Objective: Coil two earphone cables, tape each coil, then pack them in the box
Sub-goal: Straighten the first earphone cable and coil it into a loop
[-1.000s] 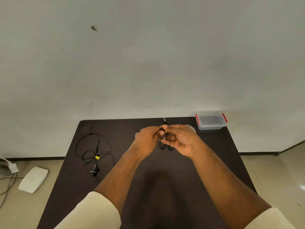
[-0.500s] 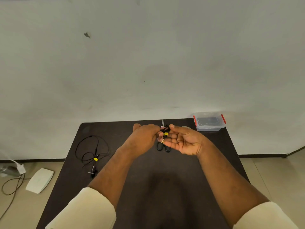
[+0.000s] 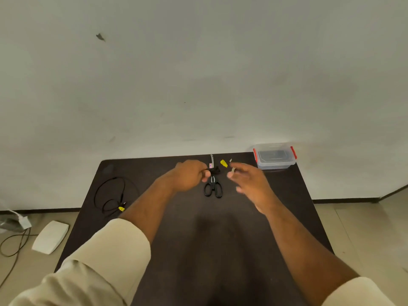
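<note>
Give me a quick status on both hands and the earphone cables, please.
Left hand pinching small black earphone coil. Right hand open, apart from it. Second earphone cable loose at table's left. Lidded box unobstructed; scissors below hands.

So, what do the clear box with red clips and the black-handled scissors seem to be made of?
Clear box with red clips: probably plastic, translucent and slightly glossy, its inside showing through. Black-handled scissors: handles look like moulded black plastic; blades too small to judge.
</note>
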Demonstrator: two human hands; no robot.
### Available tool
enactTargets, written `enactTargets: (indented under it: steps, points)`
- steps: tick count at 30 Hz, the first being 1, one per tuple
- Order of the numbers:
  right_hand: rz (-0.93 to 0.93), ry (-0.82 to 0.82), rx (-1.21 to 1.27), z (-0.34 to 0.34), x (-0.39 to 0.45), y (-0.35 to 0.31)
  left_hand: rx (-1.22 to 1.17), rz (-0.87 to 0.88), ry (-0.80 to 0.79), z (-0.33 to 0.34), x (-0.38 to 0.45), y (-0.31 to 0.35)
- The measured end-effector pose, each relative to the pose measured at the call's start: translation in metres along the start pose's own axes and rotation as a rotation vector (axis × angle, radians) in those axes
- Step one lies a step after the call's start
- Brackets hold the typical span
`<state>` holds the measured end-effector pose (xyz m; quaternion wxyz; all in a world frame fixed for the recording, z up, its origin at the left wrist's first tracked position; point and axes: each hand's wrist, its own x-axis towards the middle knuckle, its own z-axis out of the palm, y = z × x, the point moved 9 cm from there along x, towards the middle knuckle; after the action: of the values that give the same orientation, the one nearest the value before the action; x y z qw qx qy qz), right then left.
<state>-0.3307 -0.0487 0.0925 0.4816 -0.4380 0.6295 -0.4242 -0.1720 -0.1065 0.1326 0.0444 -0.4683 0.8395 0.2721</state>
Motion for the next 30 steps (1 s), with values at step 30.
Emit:
enactTargets:
  steps: [30]
  points:
    - [0.022,-0.426,-0.256,0.019,0.039,0.062,0.669,0.122,0.247,0.104,0.033,0.033]
